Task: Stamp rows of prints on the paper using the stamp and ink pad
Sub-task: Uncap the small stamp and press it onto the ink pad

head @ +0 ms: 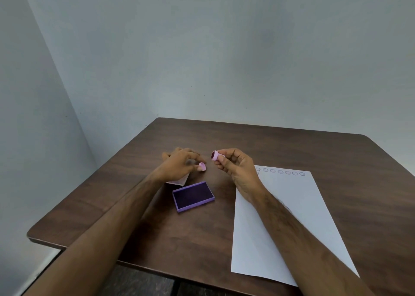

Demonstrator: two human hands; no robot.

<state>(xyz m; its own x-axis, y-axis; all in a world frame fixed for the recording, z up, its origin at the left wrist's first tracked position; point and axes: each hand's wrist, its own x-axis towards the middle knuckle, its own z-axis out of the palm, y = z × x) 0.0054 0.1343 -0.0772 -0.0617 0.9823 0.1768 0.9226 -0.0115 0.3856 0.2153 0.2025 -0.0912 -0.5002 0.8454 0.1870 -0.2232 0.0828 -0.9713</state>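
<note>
My right hand (235, 167) pinches a small pink round stamp (215, 155), its dark inked face turned to the left, held above the table. A small pink cap (202, 166) sits between the fingertips of my left hand (179, 163), close to the stamp but apart from it. The open purple ink pad (193, 196) lies on the table below both hands. A white paper (292, 217) lies to the right, partly under my right forearm, with one row of round prints (284, 172) along its far edge.
The dark wooden table (247, 138) stands in a corner of grey walls. A pale lid or box (179, 181) lies under my left hand, mostly hidden. The table's left edge (67, 205) drops to the floor.
</note>
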